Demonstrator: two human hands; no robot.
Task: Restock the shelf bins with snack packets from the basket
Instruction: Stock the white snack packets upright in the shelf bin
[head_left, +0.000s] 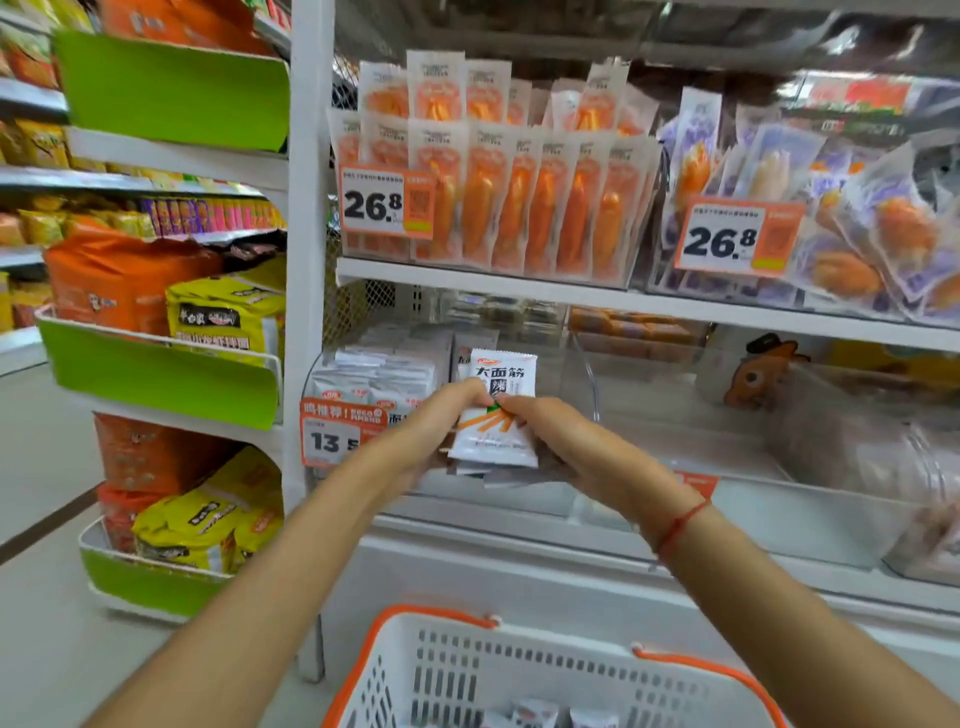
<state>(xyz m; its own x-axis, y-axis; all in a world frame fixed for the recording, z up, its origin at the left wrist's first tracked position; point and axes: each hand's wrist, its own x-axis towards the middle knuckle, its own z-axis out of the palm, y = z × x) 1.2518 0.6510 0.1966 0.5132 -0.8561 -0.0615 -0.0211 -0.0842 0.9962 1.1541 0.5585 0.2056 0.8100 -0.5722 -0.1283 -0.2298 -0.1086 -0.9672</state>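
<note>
white snack packets (496, 415) upright between left hand (436, 422) and right hand (566, 441) fingers

Just beyond the hands, the clear bin (587, 395) stands open and mostly bare to their right. Left of them, stacked white packets (379, 371) fill it. The shelf board (519, 288) overhangs above; the basket (457, 670) sits below the forearms.
</note>
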